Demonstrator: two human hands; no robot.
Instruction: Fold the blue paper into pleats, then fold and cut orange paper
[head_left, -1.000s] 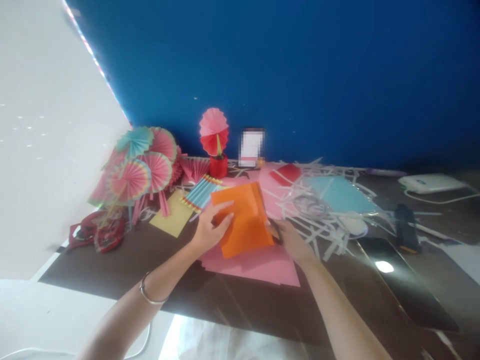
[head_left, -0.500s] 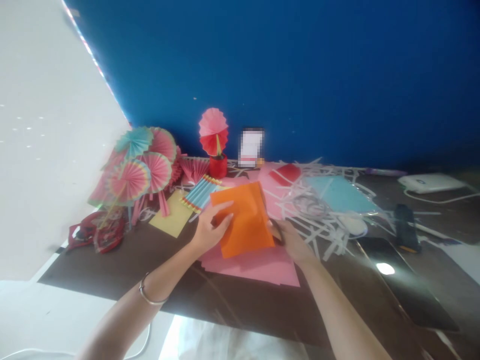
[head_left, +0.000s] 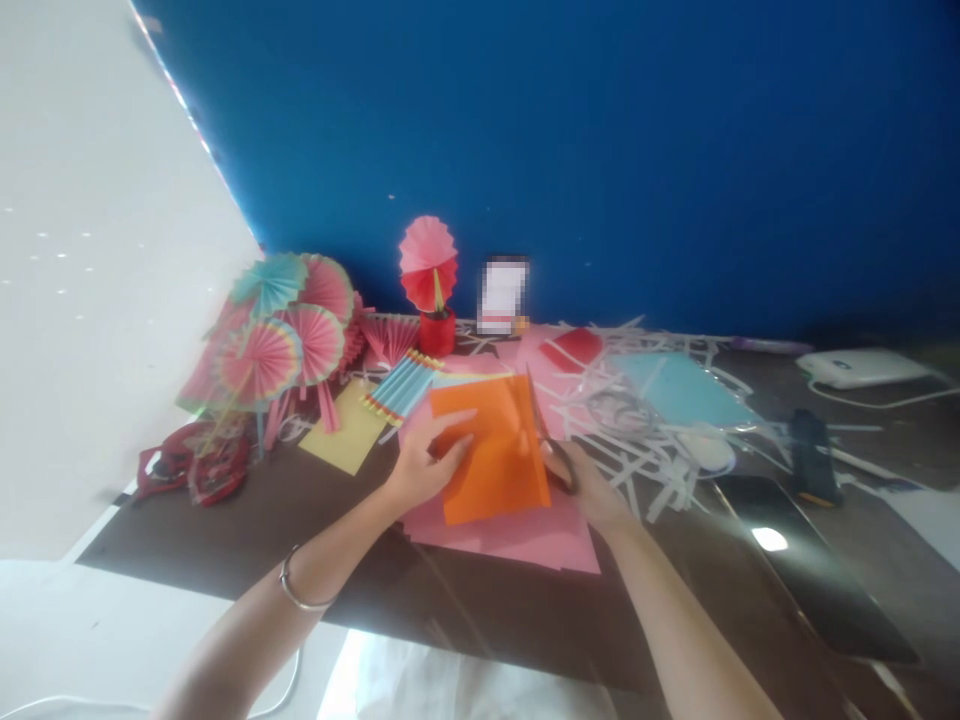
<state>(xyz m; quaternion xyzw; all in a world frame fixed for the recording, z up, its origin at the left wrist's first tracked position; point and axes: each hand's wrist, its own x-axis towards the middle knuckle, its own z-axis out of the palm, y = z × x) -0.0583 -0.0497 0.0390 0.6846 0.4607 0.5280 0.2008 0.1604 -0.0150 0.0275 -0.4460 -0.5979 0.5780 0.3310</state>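
An orange sheet of paper (head_left: pixel 491 460) is gripped at its left edge by my left hand (head_left: pixel 427 460), thumb and fingertips lying on its face. My right hand (head_left: pixel 589 485) has its fingers in the dark handles of a pair of scissors (head_left: pixel 566 465). The blades run along the right edge of the orange sheet, where a narrow strip looks partly parted from the rest. Beneath the orange sheet lie pink sheets of paper (head_left: pixel 517 545) on the dark table.
Folded paper fans (head_left: pixel 259 360) cluster at the left, near a yellow sheet (head_left: pixel 349 430) and a pleated blue paper (head_left: pixel 405 385). White paper strips (head_left: pixel 667 470) cover the right middle beside a light-blue sheet (head_left: pixel 675 390). A phone (head_left: pixel 817 570) lies front right; a red pot (head_left: pixel 437 332) stands behind.
The orange sheet and my left hand have shifted slightly down and right. The scissors now show more clearly at the sheet's right edge, with their handles a little lower.
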